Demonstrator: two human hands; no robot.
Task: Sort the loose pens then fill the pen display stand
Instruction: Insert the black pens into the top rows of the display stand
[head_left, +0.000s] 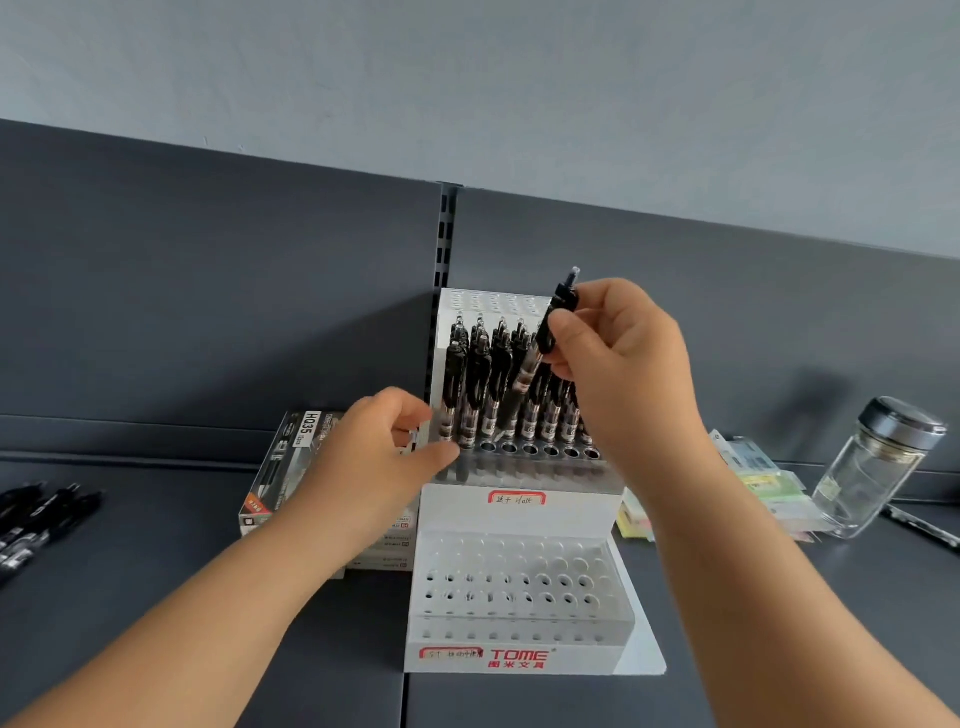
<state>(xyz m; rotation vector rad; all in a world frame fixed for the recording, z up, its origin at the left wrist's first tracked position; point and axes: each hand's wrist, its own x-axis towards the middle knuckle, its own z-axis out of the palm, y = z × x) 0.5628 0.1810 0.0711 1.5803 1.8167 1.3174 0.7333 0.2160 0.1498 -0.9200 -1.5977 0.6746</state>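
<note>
behind right hand (623, 374) and pen (558, 314) — stand's (519, 519) right side hidden.

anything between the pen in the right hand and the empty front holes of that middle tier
Nothing visible. The pen in the right hand tilts over the open holes; standing pens sit behind that row.

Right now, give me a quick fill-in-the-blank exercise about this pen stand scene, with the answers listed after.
1. The right hand pinches a ____ above the display stand.
2. The standing pens in the upper tier are all ____ in colour.
3. The glass jar sits on the ____ side of the stand.
4. The red brand word on the stand's front reads ____.
Answers: pen; black; right; TOME.
</note>
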